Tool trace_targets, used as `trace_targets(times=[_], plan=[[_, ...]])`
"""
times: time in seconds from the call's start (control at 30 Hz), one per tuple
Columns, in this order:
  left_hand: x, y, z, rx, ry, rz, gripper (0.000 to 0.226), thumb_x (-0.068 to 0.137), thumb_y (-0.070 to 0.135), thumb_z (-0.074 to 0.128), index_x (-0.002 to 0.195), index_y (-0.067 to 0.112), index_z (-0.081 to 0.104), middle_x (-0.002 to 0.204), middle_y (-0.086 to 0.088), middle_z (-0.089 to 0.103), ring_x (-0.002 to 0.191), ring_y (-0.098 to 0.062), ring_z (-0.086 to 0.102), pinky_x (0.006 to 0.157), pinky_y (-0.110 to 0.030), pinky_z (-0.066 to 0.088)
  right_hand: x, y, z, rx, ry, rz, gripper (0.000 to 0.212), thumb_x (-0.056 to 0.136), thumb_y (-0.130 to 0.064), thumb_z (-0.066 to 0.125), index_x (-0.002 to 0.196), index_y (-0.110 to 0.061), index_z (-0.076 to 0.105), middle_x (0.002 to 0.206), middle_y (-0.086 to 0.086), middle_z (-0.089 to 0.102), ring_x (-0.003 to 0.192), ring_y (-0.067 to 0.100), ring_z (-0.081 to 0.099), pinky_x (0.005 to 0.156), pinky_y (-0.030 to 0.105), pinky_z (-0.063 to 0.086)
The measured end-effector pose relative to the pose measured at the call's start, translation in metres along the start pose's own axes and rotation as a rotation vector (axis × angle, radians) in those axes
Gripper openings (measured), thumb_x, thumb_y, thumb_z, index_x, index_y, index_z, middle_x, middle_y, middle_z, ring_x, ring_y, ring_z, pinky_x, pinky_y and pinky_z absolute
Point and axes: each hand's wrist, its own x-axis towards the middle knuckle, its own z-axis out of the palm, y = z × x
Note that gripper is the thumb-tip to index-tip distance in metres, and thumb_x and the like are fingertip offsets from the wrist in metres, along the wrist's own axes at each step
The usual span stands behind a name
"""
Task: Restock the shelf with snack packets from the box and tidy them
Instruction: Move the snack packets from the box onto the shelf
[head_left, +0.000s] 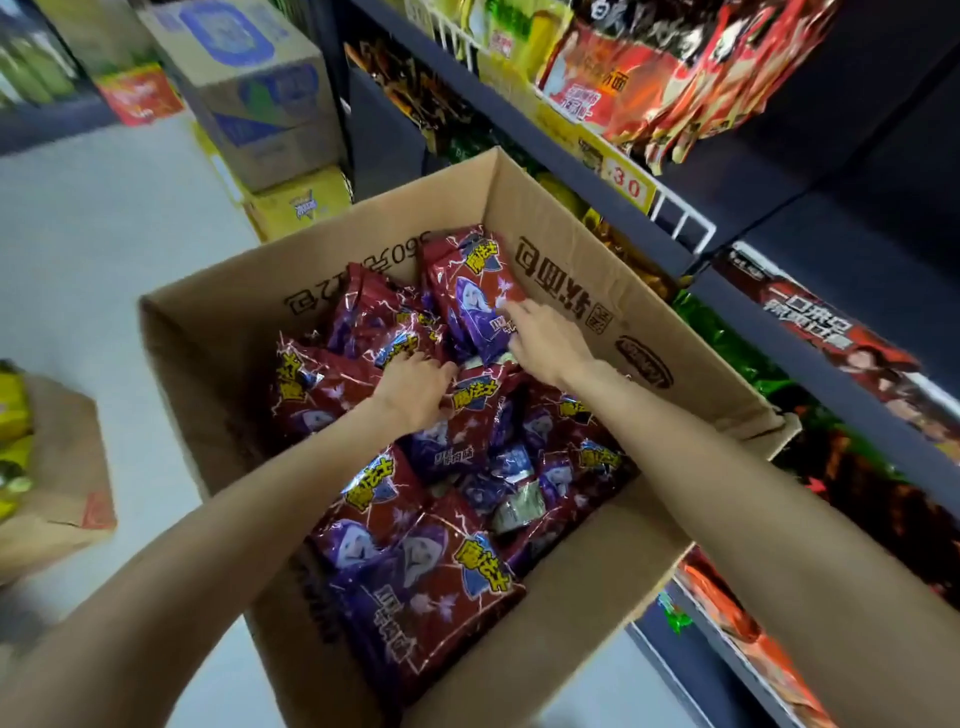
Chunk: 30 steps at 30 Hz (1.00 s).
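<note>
A red-and-purple packet (415, 597) lay flat at the near end of the open box (571, 249), its long axis running toward the viewer. Farther in, the left hand (415, 387) curled its fingers over packets in the heap. The right hand (545, 338), fingers spread, touched a packet (470, 291) standing on end against the far wall, beside the shelf (670, 244)

pale grey floor (104, 249), smooth, evenly lit. far left: stacked cardboard cartons (249, 93), yellow carton (298, 205) under them, red one (140, 96) behind. near left: brown paper bag (62, 467) w/ yellow packs. dim dark fixture far left corner.
</note>
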Motion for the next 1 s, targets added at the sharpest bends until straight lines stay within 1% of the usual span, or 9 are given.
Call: trace_targets(times=[0.13, 0.23, 0.3, 0.37, 0.5, 0.63, 0.83, 0.9, 1.0], plan=[[-0.001, -0.008, 0.005, -0.074, 0.039, -0.009, 0.051, 0.089, 0.043, 0.058, 0.129, 0.016, 0.042, 0.118, -0.004, 0.060, 0.109, -0.024, 0.058, 0.081, -0.036, 0.048, 0.051, -0.016, -0.001, 0.044, 0.097, -0.117, 0.051, 0.093, -0.014, 0.048, 0.143, -0.019, 0.035, 0.145, 0.006, 0.037, 0.129, 0.027, 0.038, 0.104, 0.041, 0.037], [-0.003, -0.011, 0.008, -0.112, 0.047, -0.013, 0.047, 0.090, 0.038, 0.058, 0.127, 0.013, 0.043, 0.114, -0.005, 0.060, 0.103, -0.025, 0.060, 0.075, -0.036, 0.049, 0.089, -0.023, 0.000, -0.112, 0.002, -0.196, 0.078, 0.082, 0.003, 0.057, 0.149, -0.018, 0.023, 0.156, 0.006, 0.021, 0.142, 0.026, 0.020, 0.113, 0.041, 0.026], [-0.006, -0.010, 0.008, -0.111, 0.057, -0.008, 0.045, 0.091, 0.036, 0.058, 0.126, 0.012, 0.042, 0.110, -0.005, 0.061, 0.098, -0.025, 0.062, 0.068, -0.034, 0.046, 0.105, -0.023, 0.002, -0.234, -0.062, -0.214, 0.088, 0.080, 0.000, 0.062, 0.151, -0.019, 0.014, 0.157, 0.007, 0.017, 0.144, 0.026, 0.015, 0.116, 0.042, 0.020], [-0.010, -0.009, 0.005, -0.100, 0.064, 0.008, 0.044, 0.091, 0.032, 0.057, 0.126, 0.011, 0.041, 0.105, -0.005, 0.063, 0.093, -0.026, 0.063, 0.065, -0.032, 0.043, 0.109, -0.021, 0.000, -0.336, -0.050, -0.234, 0.083, 0.082, -0.008, 0.065, 0.150, -0.018, 0.017, 0.153, 0.009, 0.025, 0.140, 0.029, 0.022, 0.114, 0.042, 0.022], [-0.015, -0.001, -0.001, -0.081, 0.082, 0.097, 0.044, 0.089, 0.022, 0.057, 0.129, 0.012, 0.041, 0.102, -0.004, 0.065, 0.091, -0.026, 0.063, 0.071, -0.035, 0.047, 0.101, -0.013, -0.029, -0.534, -0.011, -0.303, 0.060, 0.077, -0.013, 0.072, 0.130, -0.011, 0.045, 0.130, 0.009, 0.048, 0.120, 0.030, 0.038, 0.094, 0.039, 0.034], [-0.018, 0.007, -0.014, -0.253, 0.099, 0.201, 0.044, 0.090, 0.028, 0.060, 0.130, 0.019, 0.044, 0.118, 0.000, 0.062, 0.103, -0.023, 0.061, 0.084, -0.035, 0.046, 0.081, 0.002, -0.057, -0.510, -0.014, -0.336, 0.025, 0.088, -0.014, 0.060, 0.113, -0.008, 0.061, 0.107, 0.011, 0.059, 0.103, 0.031, 0.053, 0.082, 0.040, 0.041], [-0.041, 0.002, -0.051, -0.428, 0.284, 0.189, 0.039, 0.091, 0.030, 0.058, 0.128, 0.020, 0.049, 0.120, 0.002, 0.060, 0.109, -0.019, 0.056, 0.082, -0.031, 0.044, 0.025, 0.024, -0.088, -0.374, 0.162, -0.364, 0.015, 0.085, -0.014, 0.067, 0.095, -0.004, 0.068, 0.092, 0.015, 0.060, 0.089, 0.035, 0.055, 0.068, 0.038, 0.040], [-0.049, -0.002, -0.066, -0.476, 0.365, 0.173, 0.038, 0.090, 0.029, 0.060, 0.126, 0.018, 0.051, 0.122, 0.001, 0.060, 0.107, -0.021, 0.059, 0.083, -0.034, 0.048, 0.001, 0.025, -0.107, -0.321, 0.259, -0.337, 0.022, 0.081, -0.018, 0.073, 0.097, -0.003, 0.068, 0.098, 0.017, 0.059, 0.090, 0.037, 0.054, 0.072, 0.042, 0.045], [-0.061, 0.002, -0.095, -0.536, 0.531, 0.192, 0.037, 0.087, 0.031, 0.062, 0.120, 0.016, 0.056, 0.117, 0.000, 0.064, 0.098, -0.023, 0.064, 0.079, -0.035, 0.051, -0.046, 0.031, -0.143, -0.207, 0.344, -0.223, 0.028, 0.088, -0.029, 0.063, 0.105, -0.007, 0.062, 0.111, 0.012, 0.058, 0.104, 0.035, 0.053, 0.076, 0.043, 0.044]])
